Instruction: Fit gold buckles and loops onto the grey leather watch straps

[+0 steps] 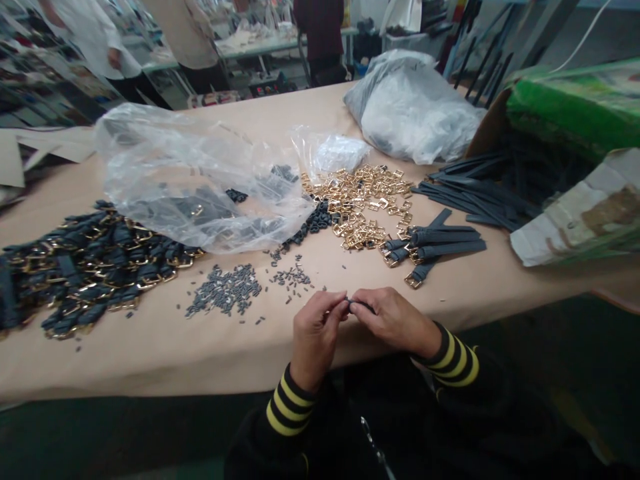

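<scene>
Both my hands meet at the table's front edge, fingertips almost touching. My left hand (pixel 320 330) is closed in a pinch at the end of a small dark blue-grey strap piece (pixel 364 305). Pinching the same piece from the other side is my right hand (pixel 397 319); most of the piece is hidden by the fingers. Just beyond them lie gold buckles (pixel 357 233) in a loose heap and dark straps fitted with buckles (pixel 440 243). Tiny dark pieces (pixel 227 290) are scattered left of my hands, with dark loops (pixel 313 223) behind.
A heap of buckled straps (pixel 100 267) covers the left side. Clear plastic bags (pixel 200 173) lie behind it, and a stuffed bag (pixel 415 107) sits at the back. At right, a box (pixel 575 213) holds loose dark straps (pixel 480 183). Several people stand in the background.
</scene>
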### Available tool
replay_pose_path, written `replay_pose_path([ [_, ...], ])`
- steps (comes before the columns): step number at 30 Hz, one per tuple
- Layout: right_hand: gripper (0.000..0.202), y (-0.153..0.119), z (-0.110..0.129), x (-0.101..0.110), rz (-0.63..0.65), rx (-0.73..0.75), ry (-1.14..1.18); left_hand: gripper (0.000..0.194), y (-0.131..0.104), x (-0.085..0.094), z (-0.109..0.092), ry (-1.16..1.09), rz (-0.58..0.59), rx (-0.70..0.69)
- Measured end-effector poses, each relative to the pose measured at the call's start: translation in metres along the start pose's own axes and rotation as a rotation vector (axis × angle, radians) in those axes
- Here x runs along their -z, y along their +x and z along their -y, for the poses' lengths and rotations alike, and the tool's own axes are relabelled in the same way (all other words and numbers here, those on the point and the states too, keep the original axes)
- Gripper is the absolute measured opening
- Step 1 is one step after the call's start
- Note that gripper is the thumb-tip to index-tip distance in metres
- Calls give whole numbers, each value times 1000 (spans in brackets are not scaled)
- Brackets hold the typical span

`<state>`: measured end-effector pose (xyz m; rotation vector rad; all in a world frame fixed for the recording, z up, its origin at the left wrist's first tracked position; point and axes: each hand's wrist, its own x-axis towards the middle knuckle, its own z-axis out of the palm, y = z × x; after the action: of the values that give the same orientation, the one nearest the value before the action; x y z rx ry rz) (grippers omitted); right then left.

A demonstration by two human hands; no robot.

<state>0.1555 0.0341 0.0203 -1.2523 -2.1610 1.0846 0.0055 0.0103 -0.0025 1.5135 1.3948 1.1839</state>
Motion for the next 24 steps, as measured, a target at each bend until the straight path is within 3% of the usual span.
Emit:
replay_pose_path([
  [3, 21, 1, -3, -4, -1, -2, 131, 18, -1, -5, 0, 32, -5, -74],
  [8, 22, 3, -7, -10, -19, -57, 249, 18, 4, -1, -3, -227, -56, 220],
  [13, 22, 3, -11, -19, -54, -114, 265, 18, 3, -3, -1, -242, 157, 331],
  [15, 22, 3, -13, -22, -44, -112, 288, 20, 3, -6, 1, -240, 186, 358],
  [20, 18, 6, -18, -19, -42, -84, 270, 24, 3, -9, 8, -372, 77, 411],
  [24, 19, 9, -19, -7, 75, -122, 441, 17, 9, -14, 6, -627, 36, 466],
])
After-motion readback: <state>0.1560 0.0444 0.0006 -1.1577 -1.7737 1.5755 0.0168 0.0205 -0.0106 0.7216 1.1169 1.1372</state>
